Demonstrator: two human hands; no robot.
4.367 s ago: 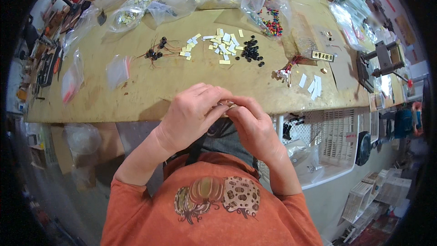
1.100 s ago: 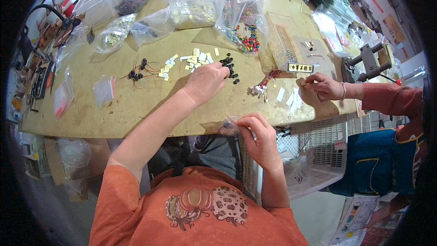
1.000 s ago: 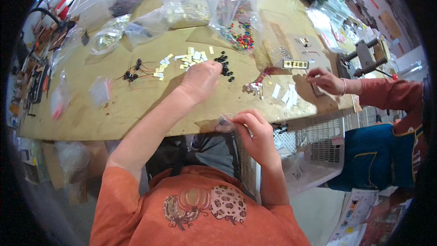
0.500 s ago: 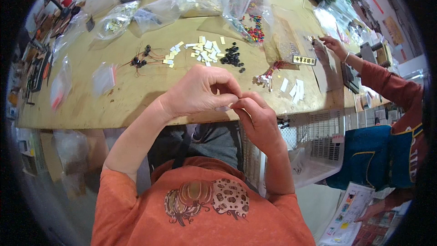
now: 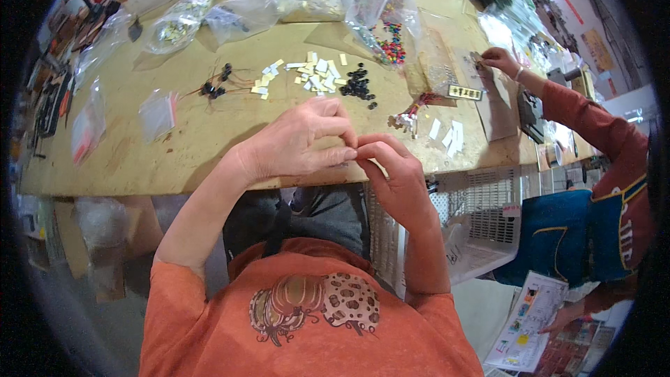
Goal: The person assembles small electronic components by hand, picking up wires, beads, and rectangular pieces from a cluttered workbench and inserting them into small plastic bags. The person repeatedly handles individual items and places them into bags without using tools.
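Two-handed fingertip work seems the step in hand: before the tan wooden tabletop's [image 5: 125, 160] front edge, the left hand [image 5: 300, 141] and right hand [image 5: 401, 171] meet, fingers curled toward thumbs; whether either is closed on anything, I cannot tell. Beyond lie small black round parts [image 5: 358, 84] beside white and pale-yellow rectangular pieces [image 5: 321, 66]. The next move calls for steady, aligned fingertips.

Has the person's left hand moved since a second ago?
Yes, the left hand moved from the black parts toward the table's near edge, beside the right hand.
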